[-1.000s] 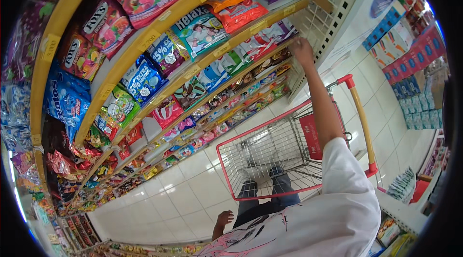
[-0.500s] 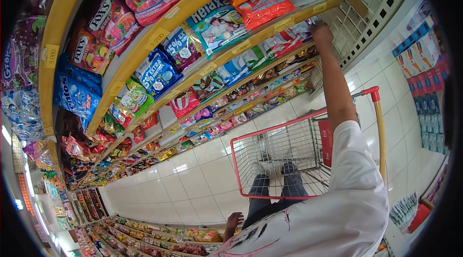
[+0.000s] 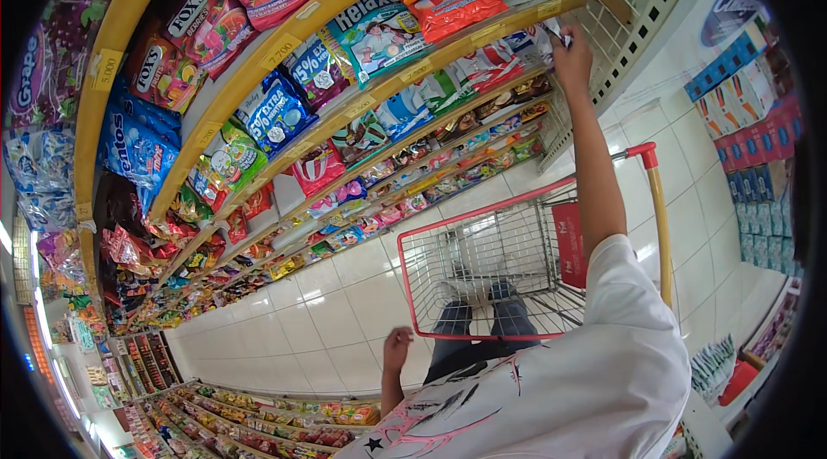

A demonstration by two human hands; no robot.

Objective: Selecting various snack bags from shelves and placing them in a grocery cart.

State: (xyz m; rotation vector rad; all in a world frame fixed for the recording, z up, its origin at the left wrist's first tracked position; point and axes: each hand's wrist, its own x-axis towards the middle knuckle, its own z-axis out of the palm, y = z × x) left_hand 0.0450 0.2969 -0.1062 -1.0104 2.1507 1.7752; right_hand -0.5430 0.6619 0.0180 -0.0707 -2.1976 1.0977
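Observation:
My right hand (image 3: 575, 58) is stretched out to the far end of a shelf, its fingers closed on a white, shiny candy bag (image 3: 547, 39). Bags in red, green and blue stand in the same row beside it, among them a red and white bag (image 3: 495, 65). Low in front of my body, my left hand (image 3: 397, 349) hangs in the air with its fingers curled in and nothing visible in them. A wire shopping cart (image 3: 482, 218) with a red rim stands below my right arm, and its basket shows only bare wire.
Shelves with yellow front edges (image 3: 297, 33) run along the left, packed with candy bags. A cream perforated metal panel (image 3: 650, 11) closes the shelf's end. More stocked shelves (image 3: 258, 424) lie at lower left, and stacked boxes (image 3: 758, 140) at right. Pale tiles (image 3: 319, 313) cover the aisle floor.
My right hand has drawn the white bag slightly out, so more of it shows. My left hand has risen a little and its fingers have curled. The view has shifted slightly.

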